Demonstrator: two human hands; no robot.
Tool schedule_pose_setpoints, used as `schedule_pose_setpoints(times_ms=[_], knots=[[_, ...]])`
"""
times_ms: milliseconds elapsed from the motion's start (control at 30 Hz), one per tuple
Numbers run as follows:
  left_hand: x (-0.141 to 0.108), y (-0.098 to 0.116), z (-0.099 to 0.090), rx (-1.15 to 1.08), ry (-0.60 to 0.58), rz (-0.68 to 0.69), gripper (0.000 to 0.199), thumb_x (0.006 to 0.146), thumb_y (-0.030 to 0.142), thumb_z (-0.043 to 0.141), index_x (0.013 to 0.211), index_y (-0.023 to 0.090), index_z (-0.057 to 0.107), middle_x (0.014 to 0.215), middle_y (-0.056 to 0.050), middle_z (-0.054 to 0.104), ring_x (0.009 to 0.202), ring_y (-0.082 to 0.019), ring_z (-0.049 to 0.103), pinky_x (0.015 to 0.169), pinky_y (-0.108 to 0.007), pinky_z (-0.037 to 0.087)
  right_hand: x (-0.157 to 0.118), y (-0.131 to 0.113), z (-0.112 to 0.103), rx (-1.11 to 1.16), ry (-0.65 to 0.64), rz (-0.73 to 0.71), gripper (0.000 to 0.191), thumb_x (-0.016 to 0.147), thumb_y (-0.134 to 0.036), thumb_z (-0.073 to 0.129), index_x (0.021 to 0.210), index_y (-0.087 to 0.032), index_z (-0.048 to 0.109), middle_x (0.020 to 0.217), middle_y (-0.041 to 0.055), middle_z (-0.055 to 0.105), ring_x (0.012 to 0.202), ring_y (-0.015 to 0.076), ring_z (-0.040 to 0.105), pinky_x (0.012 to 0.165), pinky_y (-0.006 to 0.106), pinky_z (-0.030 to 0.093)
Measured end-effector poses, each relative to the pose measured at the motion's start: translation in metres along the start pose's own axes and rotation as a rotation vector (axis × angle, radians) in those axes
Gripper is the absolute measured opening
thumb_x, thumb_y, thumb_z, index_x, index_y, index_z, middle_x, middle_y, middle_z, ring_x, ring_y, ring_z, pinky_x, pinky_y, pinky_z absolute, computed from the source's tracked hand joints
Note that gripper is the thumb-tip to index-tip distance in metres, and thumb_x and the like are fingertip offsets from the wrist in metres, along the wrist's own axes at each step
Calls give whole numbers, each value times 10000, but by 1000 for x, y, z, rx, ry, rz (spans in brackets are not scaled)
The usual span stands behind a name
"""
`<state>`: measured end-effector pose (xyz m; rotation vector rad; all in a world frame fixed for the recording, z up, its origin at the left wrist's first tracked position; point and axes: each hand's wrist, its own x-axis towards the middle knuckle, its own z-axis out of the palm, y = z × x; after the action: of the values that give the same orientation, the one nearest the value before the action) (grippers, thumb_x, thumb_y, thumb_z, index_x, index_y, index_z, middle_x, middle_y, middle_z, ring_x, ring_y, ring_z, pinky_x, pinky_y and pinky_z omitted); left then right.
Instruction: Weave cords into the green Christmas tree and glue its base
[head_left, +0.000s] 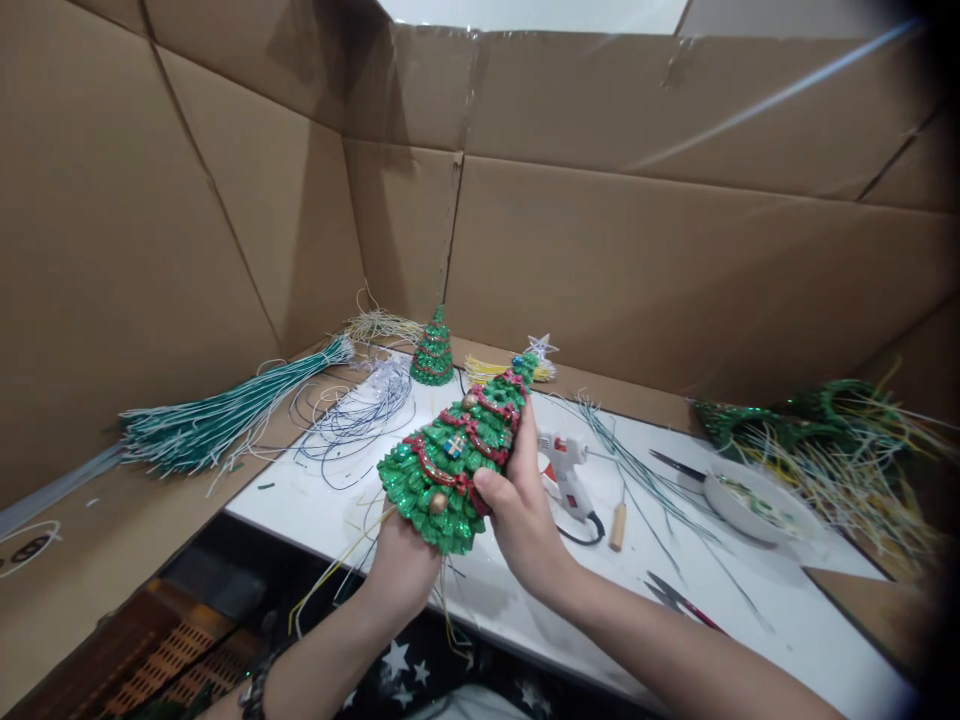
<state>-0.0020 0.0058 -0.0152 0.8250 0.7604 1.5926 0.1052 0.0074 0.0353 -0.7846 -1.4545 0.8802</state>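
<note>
A green glittery Christmas tree (pixel 457 445) with red garlands, gold balls and a clear star on its tip is held tilted above the table's front edge. My right hand (pixel 517 500) is closed round its right side, the thumb on the front. From below, my left hand (pixel 409 565) reaches to the tree's wide base; its fingers are hidden behind or inside it. Yellow and white wires hang from under the base. A smaller green tree (pixel 433 350) stands upright at the back of the white table (pixel 480 590).
A glue gun (pixel 568 472), a wooden-handled tool (pixel 618 527) and scissors (pixel 679 600) lie at the right, near a white bowl (pixel 757 512). Green wire bundles (pixel 225 420) lie at the left. Cardboard walls (pixel 637 270) enclose the table.
</note>
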Motion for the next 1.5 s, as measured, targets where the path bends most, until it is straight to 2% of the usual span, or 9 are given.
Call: schedule_pose_setpoints(times_ms=[100,200,267,533,733,867,1100,1267,1500], knots=[[0,4,3,-124,-51,-60,515,594,500,861,992,205,722,1091,-100,758,976,-289,727,924,-424,578,1,0,-2,13,-29,-3,989,880,-530,578,1567,-285,-90,1643,29,195,1531,213,135,1254,413,157],[-1,10,9,-180,-45,-52,567,526,500,895,987,213,729,1078,-90,762,990,-300,722,907,-423,587,0,-1,-3,45,-74,0,1013,870,-527,595,1566,-287,-102,1652,28,164,1520,246,182,1253,438,163],[-2,12,12,-186,-39,-49,544,513,497,900,944,205,739,1037,-90,770,977,-300,724,891,-413,593,0,-1,-4,48,-94,0,1036,862,-523,604,1563,-282,-120,1654,33,161,1512,266,207,1248,458,181],[0,16,15,-218,-7,-84,418,551,416,891,878,197,748,974,-80,778,939,-279,735,903,-425,590,1,0,-3,-26,-81,-16,1032,883,-526,574,1549,-288,-177,1659,12,152,1541,243,63,1253,443,171],[0,14,13,-194,-21,-67,536,551,428,894,1011,209,729,983,-76,773,959,-280,728,935,-426,574,-1,2,-1,3,-87,13,1033,907,-518,553,1526,-288,-242,1641,42,214,1491,230,267,1234,412,224],[-1,14,14,-193,-42,-62,585,583,405,883,1102,212,694,1026,-85,765,980,-272,722,969,-426,553,-1,5,-1,-7,-65,12,1023,911,-519,548,1530,-283,-231,1639,47,217,1496,219,254,1236,400,212],[0,17,18,-259,-66,-124,542,545,390,893,1026,210,718,1027,-90,768,1046,-303,703,970,-435,552,0,9,-2,53,-54,67,1060,894,-500,586,1523,-298,-244,1634,48,228,1485,222,283,1227,410,242],[0,20,19,-249,-34,-107,537,547,314,900,1042,208,720,997,-79,774,1055,-300,701,975,-430,550,1,11,-1,108,-55,78,1063,877,-485,614,1532,-331,-209,1643,27,197,1514,232,214,1227,444,250],[2,19,22,-300,9,-152,512,554,357,899,1009,217,711,913,-62,778,1009,-296,717,974,-459,544,5,7,1,302,-57,109,1057,851,-356,659,1539,-389,-143,1638,10,214,1485,248,297,1220,499,266]])
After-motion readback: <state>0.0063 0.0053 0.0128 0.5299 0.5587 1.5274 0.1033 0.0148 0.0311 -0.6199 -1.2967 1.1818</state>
